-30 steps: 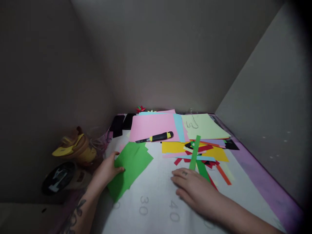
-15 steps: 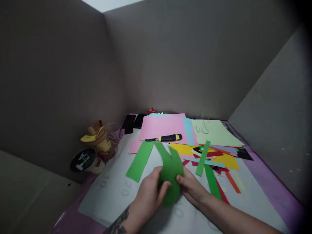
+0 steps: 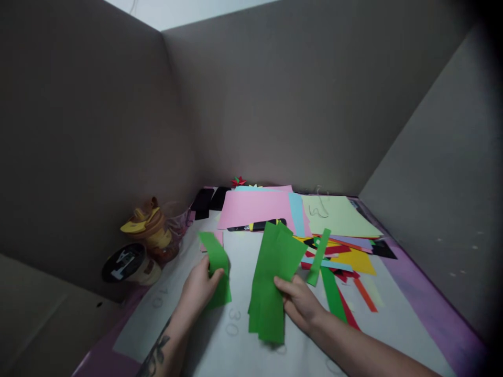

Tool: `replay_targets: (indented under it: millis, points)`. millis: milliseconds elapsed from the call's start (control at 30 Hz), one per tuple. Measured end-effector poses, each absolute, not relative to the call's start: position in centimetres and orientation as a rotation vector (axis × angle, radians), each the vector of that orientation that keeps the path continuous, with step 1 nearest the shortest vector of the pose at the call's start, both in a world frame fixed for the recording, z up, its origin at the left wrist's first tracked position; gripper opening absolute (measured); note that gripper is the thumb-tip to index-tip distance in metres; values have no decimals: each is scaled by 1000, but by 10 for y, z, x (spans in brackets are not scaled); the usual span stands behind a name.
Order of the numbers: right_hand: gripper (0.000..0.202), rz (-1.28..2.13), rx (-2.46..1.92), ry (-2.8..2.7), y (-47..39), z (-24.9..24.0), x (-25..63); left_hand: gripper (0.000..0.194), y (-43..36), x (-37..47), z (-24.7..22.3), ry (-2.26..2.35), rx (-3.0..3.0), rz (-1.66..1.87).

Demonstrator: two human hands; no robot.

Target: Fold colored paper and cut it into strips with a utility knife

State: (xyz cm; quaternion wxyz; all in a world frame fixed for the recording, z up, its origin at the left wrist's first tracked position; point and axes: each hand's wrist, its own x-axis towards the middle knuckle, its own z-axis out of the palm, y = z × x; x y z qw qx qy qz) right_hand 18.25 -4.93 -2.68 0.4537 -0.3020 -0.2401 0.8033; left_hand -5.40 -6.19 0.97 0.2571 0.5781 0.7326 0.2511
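A single curved green paper strip [image 3: 218, 255] is pinched in my left hand [image 3: 200, 285], between thumb and fingers. In my right hand [image 3: 301, 298] is a fanned bunch of several green paper strips [image 3: 271, 283], gripped at its right edge with the thumb on top. Both hands are above the white sheet [image 3: 173, 324] marked with numbers, with a gap between them. Just beyond the bunch lies a black and yellow utility knife [image 3: 261, 225]. To the right of my right hand, a loose narrow green strip [image 3: 319, 256] rests across other scraps.
Pink sheets [image 3: 257, 207] and pale green sheets [image 3: 338, 217] are stacked at the back. Mixed paper scraps [image 3: 353, 262] cover the right side. At the left stand a brown and yellow cup [image 3: 151, 228] and a black-lidded tub [image 3: 129, 264]. Grey panels surround the table.
My hands have moved apart. The green strips, earlier bent together between both hands, are now a fanned bunch in my right hand. My left hand has moved left and holds one strip.
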Motion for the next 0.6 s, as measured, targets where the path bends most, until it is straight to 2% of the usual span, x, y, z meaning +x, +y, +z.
replay_targets:
  millis: [67,233,467,600]
  points:
    - [36,1986,-726,-622,-50,-26,182,34,-71,-38,18,1735,1570,867]
    - [41,1978,-772,-811,-49,-28,179,41,-89,7,18,1187,1359,960]
    - [70,1608,-954,-1491,-45,-1,190,57,-74,26,7,1061,725,1254]
    - [73,1668,-971,-1498,-43,6,194,49,-61,22,26,1004,447,1490]
